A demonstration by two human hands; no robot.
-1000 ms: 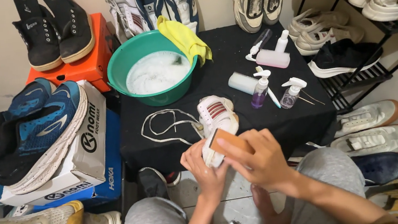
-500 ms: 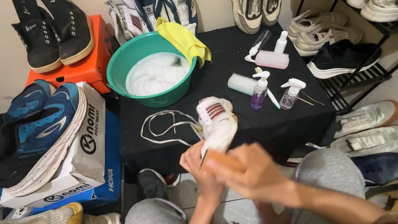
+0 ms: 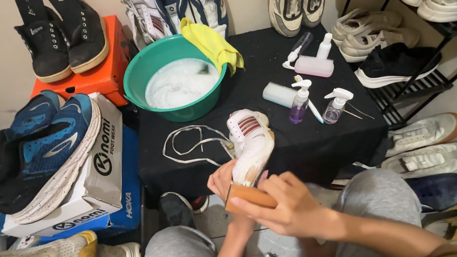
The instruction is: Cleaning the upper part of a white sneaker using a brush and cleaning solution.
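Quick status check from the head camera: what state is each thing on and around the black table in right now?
White sneaker: unlaced, tilted, heel end held by the left hand.
Brown brush: gripped in the right hand, against the sneaker's lower end.
White laces: out of the shoe, loose on the table.
Green basin: holds foamy water.
Yellow cloth: draped over the basin's rim.
Two spray bottles: upright, capped.

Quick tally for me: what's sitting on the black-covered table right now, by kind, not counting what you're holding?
Green basin of soapy water: 1
Yellow cloth draped on the basin's rim: 1
Spray bottles: 2
Brushes: 2
Loose white shoelace: 1
Total: 7
The white shoe in the left hand and the wooden brush in the right hand are excluded.
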